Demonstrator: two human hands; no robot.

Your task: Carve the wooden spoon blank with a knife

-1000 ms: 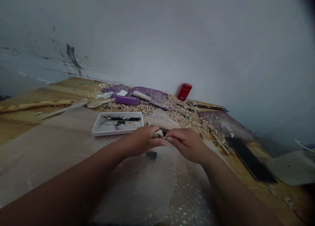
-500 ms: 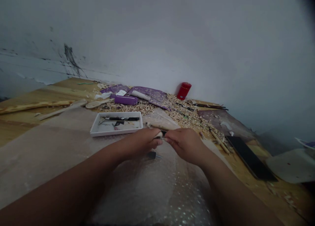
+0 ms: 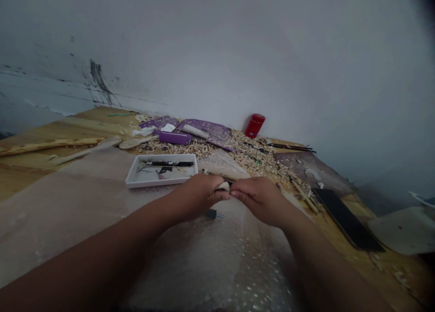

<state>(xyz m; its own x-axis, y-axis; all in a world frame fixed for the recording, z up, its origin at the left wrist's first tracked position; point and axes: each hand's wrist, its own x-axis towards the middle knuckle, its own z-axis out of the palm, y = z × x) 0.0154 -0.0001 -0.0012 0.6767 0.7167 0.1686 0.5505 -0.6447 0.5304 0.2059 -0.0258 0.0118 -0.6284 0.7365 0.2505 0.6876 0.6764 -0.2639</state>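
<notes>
Both hands pinch a small pale piece over the plastic sheet.

The left hand (image 3: pixel 199 195) and right hand (image 3: pixel 260 199), fingers curled closed, meet on the small pale piece (image 3: pixel 223 185), which is rounded, cream and mostly hidden. The white tray (image 3: pixel 136 181) lies at 10 o'clock, the wood shavings (image 3: pixel 253 160) at 1 o'clock.

- Left hand (image 3: pixel 197 195) grips a small pale wood piece (image 3: pixel 223 185); right hand (image 3: pixel 258 198), curled, touches it at the fingertips.
- White tray (image 3: pixel 136 181) with tools (image 3: pixel 168 163) just behind left hand.
- Wood shavings (image 3: pixel 258 161) and red can (image 3: pixel 254 125) further back, near the wall (image 3: pixel 238 53).
</notes>
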